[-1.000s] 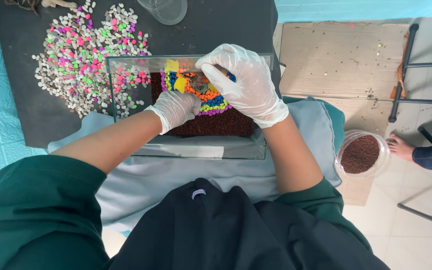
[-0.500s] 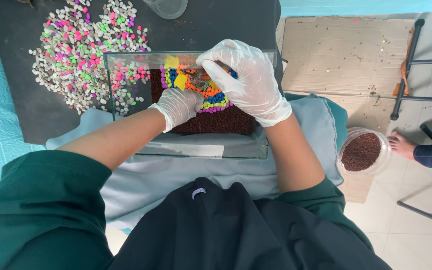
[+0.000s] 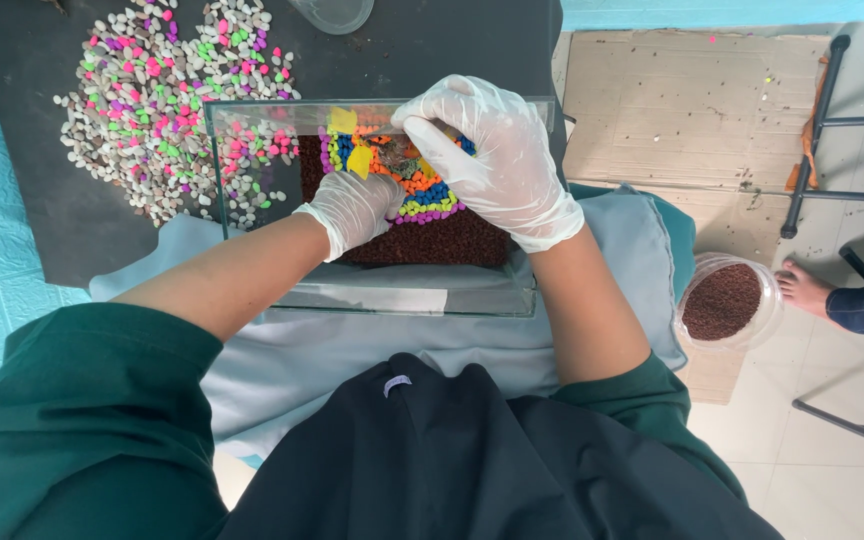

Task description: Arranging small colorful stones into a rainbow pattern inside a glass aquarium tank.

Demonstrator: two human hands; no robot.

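Observation:
Both my hands wear white gloves and reach into a small glass tank (image 3: 252,120) floored with dark red-brown gravel (image 3: 452,245). On the gravel lies a pattern of coloured pebbles (image 3: 430,200) in purple, yellow, blue and orange bands. My left hand (image 3: 352,208) rests at the pattern's near-left edge, fingers curled; whether it holds anything is hidden. My right hand (image 3: 492,160) hovers over the pattern's middle, its fingertips pinched around a small grey-brown piece (image 3: 395,155). A yellow pebble (image 3: 358,161) sits just left of it.
A heap of white, pink, green and purple pebbles (image 3: 152,90) spreads on a dark mat (image 3: 72,230) at the far left. A clear cup (image 3: 334,14) stands behind the tank. A clear tub of brown gravel (image 3: 720,302) sits right, beside another person's foot (image 3: 804,290).
Both hands stay almost in place inside the tank; my right fingertips shift slightly over the pattern's middle. The view has drifted a little.

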